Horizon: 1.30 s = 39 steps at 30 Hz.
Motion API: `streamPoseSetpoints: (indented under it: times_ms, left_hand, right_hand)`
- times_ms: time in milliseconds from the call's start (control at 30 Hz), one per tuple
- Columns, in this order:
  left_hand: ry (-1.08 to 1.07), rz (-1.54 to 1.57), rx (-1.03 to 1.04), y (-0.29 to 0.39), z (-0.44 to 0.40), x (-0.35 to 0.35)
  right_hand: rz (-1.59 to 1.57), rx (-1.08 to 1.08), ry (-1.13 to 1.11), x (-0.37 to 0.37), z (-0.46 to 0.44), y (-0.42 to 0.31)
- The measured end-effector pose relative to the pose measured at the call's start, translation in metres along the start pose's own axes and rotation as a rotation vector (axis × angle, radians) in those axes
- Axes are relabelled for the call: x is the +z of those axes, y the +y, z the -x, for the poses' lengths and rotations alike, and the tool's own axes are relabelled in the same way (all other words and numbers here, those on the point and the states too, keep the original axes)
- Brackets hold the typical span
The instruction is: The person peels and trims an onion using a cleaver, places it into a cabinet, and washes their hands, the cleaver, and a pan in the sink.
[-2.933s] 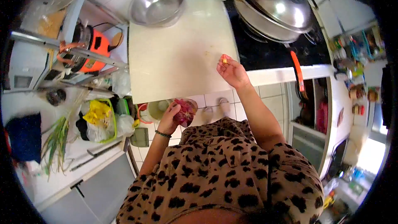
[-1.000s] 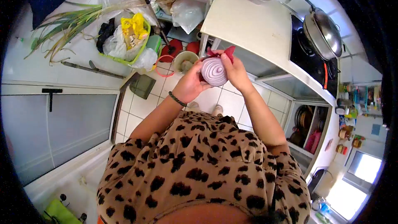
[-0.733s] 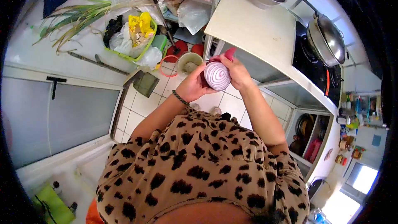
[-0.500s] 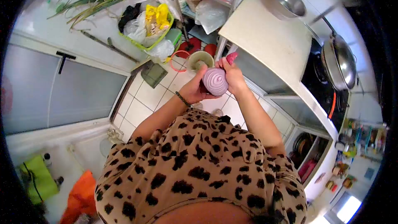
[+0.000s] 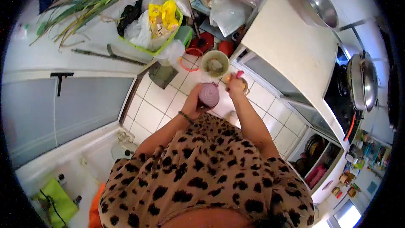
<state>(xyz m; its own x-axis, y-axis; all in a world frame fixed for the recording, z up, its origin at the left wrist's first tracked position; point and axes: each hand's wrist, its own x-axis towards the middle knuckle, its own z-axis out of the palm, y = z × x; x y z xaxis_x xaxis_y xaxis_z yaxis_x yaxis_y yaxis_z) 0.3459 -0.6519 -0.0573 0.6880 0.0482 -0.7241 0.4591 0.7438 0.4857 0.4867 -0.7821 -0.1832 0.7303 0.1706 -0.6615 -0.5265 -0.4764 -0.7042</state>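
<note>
The left hand (image 5: 193, 104) is cupping the purple onion (image 5: 209, 95) above the floor (image 5: 262, 91); one-handed support is risking a slip. The right hand (image 5: 236, 87) is pinching red skin (image 5: 240, 74) near the bucket (image 5: 204, 65), a loose grip risking spillage.

Tan spotted top and a dark bracelet
Irregular black blotches cover the loose, short-sleeved tan top (image 5: 198, 181), its neckline rounded; just behind the left hand (image 5: 193, 102), a dark beaded-looking bracelet (image 5: 186, 116) circles the wrist.

Bucket (image 5: 203, 62) on tiled floor (image 5: 169, 104)
</note>
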Motion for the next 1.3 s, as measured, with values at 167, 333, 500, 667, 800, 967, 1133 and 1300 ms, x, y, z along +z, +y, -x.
streamPoseSetpoints:
  times_ms: [167, 333, 500, 667, 800, 967, 1133, 1300]
  left_hand:
    - [0.038, 0.161, -0.038, 0.074, -0.047, -0.054]
    - [-0.027, 0.264, 0.022, 0.114, -0.103, -0.064]
    - [-0.19, 0.402, 0.04, 0.126, -0.145, -0.069]
    - [-0.176, 0.432, 0.052, 0.122, -0.169, -0.067]
    - [-0.156, 0.423, 0.06, 0.117, -0.18, -0.07]
    - [-0.081, 0.425, 0.084, 0.108, -0.185, -0.067]
    - [-0.061, 0.275, 0.17, 0.104, -0.185, -0.07]
    - [0.088, 0.122, 0.36, 0.115, -0.155, -0.027]
  right_hand:
    - [0.682, -0.195, 0.122, 0.034, -0.148, 0.044]
    - [1.054, -0.258, -0.023, 0.056, -0.181, 0.014]
    - [1.3, -0.178, -0.037, 0.082, -0.232, 0.062]
    - [1.434, -0.402, -0.045, 0.076, -0.258, 0.083]
    - [1.298, -0.474, 0.137, 0.077, -0.222, 0.038]
    - [1.275, -0.456, 0.038, 0.079, -0.241, 0.041]
    - [0.38, -0.452, 0.042, 0.076, -0.214, 0.041]
    - [-0.08, -0.591, 0.01, 0.051, -0.081, -0.06]
